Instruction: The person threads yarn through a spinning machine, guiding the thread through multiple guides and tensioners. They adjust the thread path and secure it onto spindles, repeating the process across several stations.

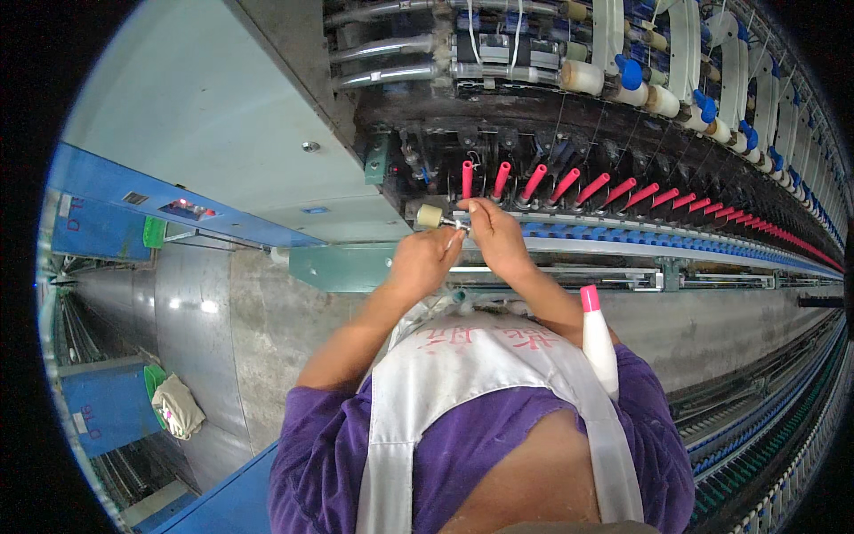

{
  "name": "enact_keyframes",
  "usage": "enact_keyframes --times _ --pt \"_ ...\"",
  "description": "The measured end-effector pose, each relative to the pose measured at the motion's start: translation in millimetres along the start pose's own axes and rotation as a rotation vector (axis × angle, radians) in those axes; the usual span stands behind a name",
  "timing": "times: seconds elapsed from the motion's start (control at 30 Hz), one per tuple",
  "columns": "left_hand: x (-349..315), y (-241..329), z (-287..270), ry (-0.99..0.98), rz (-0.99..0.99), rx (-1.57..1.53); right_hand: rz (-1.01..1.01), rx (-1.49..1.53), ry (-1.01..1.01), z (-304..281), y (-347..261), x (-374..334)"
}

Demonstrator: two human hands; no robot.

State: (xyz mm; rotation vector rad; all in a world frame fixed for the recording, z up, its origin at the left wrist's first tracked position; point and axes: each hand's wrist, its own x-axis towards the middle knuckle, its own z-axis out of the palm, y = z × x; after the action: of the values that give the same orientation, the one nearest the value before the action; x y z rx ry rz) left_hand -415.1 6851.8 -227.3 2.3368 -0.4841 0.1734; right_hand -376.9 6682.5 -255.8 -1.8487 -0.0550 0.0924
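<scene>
A small roller with a cream cylinder (429,216) on a metal shaft is between my hands, just in front of the spinning machine. My left hand (425,260) is closed round the shaft from below. My right hand (498,238) pinches at the shaft's other end, its fingertips bent together; some white fibre shows there. Right behind my hands stands a row of pink bobbin tubes (504,181), the nearest one just above my right fingertips. A cone-shaped bobbin of white yarn (600,347) with a pink top is tucked at the right side of my white apron (400,418).
Grey-green machine housing (205,116) reaches in from the left. White rollers with blue parts (663,101) run along the top right. Another machine row (765,445) lies at lower right. Blue cabinets (111,405) and a green bin holding a pale cloth (178,407) stand on the left.
</scene>
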Motion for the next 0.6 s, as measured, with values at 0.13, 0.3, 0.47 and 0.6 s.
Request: enact_keyframes --times 0.13,0.3,0.47,0.6 --pt "-1.3 -9.8 -36.5 -0.169 0.089 -0.015 -0.043 0.136 -0.128 9.9 -5.9 -8.3" --pt "-7.9 -4.1 -61.6 -0.199 0.132 0.008 -0.132 0.212 -0.204 14.1 -20.8 -10.1" --pt "-19.9 17.5 -74.6 -0.423 0.452 -0.239 0.059 0.019 0.043 -15.8 -24.6 22.5" --pt "-4.7 7.1 -50.1 -0.031 -0.362 -0.539 0.501 0.723 -0.113 -37.0 -17.9 34.2"
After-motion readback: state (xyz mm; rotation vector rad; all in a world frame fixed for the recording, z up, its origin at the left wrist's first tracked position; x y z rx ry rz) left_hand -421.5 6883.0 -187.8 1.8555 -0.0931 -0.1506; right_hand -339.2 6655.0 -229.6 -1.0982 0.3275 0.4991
